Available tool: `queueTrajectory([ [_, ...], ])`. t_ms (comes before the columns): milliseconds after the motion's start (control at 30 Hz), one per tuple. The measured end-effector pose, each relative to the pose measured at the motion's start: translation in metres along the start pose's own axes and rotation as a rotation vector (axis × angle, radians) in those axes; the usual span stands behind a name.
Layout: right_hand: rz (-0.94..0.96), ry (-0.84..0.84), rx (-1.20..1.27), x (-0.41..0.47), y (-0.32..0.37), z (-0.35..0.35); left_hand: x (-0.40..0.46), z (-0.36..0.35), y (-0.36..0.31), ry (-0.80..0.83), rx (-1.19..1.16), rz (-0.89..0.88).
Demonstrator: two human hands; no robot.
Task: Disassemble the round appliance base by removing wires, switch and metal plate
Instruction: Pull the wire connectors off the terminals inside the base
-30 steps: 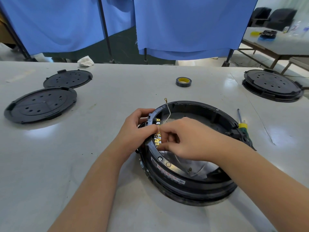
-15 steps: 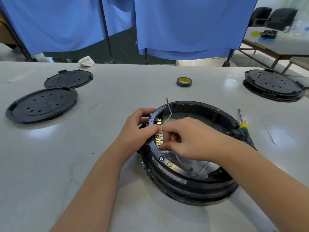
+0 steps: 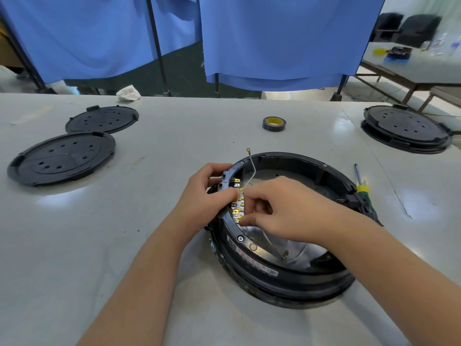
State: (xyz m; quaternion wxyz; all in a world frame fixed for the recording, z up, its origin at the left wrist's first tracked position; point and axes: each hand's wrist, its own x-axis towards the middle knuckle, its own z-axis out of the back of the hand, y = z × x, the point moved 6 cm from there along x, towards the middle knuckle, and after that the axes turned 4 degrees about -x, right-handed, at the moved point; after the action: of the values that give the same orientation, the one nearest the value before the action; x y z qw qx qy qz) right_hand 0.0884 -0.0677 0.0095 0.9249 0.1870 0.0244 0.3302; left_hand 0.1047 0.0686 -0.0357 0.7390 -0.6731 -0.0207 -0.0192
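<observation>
The round appliance base [image 3: 287, 245] sat on the pale table [image 3: 124, 245] just below and right of the middle of the view, lying open side up so that its black rim and the shiny metal plate [image 3: 299, 250] inside it showed. At about nine o'clock on the rim stood the switch block [image 3: 237, 203] with its row of brass terminals. The left hand [image 3: 207, 196] gripped the rim there from outside, fingers curled over the edge and thumb pressed against the block. The right hand [image 3: 282, 208] reached in from the three o'clock side, its fingers bent and pinching at the terminals, where a thin pale wire [image 3: 252, 168] began; the wire rose toward twelve o'clock and ended in a small ring lug above the rim. A screwdriver [image 3: 360, 183] with a yellow and green handle lay against the base's outer edge at two o'clock. A roll of black tape [image 3: 274, 123] lay at twelve o'clock, well apart from the base. Two black perforated covers [image 3: 62, 158] lay at ten o'clock, one beside the other, and a stacked black base [image 3: 405, 128] sat at two o'clock near the table's far corner. Blue curtains [image 3: 274, 33] hung beyond the table.
</observation>
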Motion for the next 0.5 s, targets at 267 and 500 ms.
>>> queueTrajectory([
  [267,-0.060,-0.002,0.259,-0.003,-0.017,0.009,0.001,0.000,0.003,-0.001,-0.018,0.020],
  [500,-0.018,-0.308,0.395,-0.002,-0.013,0.062,0.000,0.000,0.004,0.007,-0.039,0.028],
])
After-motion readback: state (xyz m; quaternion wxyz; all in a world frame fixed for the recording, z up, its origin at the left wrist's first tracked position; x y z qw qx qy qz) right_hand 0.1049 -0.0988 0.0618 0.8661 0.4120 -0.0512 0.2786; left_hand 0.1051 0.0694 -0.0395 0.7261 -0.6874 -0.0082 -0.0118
